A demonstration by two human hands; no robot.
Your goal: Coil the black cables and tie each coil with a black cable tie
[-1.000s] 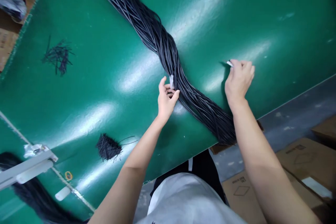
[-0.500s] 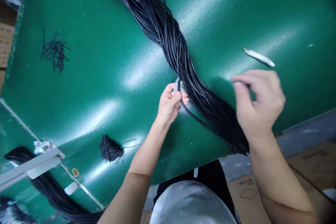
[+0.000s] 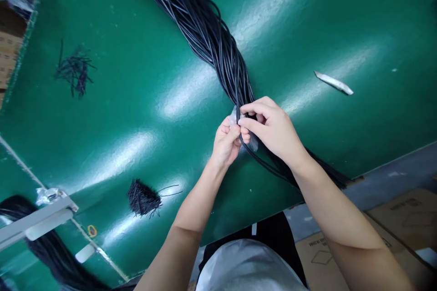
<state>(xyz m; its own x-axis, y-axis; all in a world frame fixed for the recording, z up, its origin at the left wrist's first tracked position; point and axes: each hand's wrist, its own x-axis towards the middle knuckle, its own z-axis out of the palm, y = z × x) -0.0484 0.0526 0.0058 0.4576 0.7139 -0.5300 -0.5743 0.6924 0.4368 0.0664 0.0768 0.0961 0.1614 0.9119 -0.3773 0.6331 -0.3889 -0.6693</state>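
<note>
A thick twisted bundle of black cables [image 3: 205,32] runs diagonally across the green table [image 3: 119,113]. My left hand [image 3: 226,142] is closed, thumb on top, around a few cables pulled slightly out of the bundle's near side. Crumpled clear plastic [image 3: 234,116] shows at its fingers, beside those cables. My right hand [image 3: 275,129] reaches over the bundle from the right. Its thumb and forefinger come to the same cables, just above the left fingertips; whether they grip cable or plastic is too small to tell. The palm covers part of the bundle.
A white-handled blade [image 3: 333,82] lies right of the bundle. Two piles of short black offcuts, one upper [image 3: 75,70] and one lower [image 3: 144,198], lie at left. A grey metal bar [image 3: 37,220] crosses another cable bundle [image 3: 58,254]. Cardboard boxes [image 3: 406,213] stand below the table's right edge.
My right hand has moved left from beside the blade to the cables at my left hand. My left hand keeps its grip. The view has shifted slightly.
</note>
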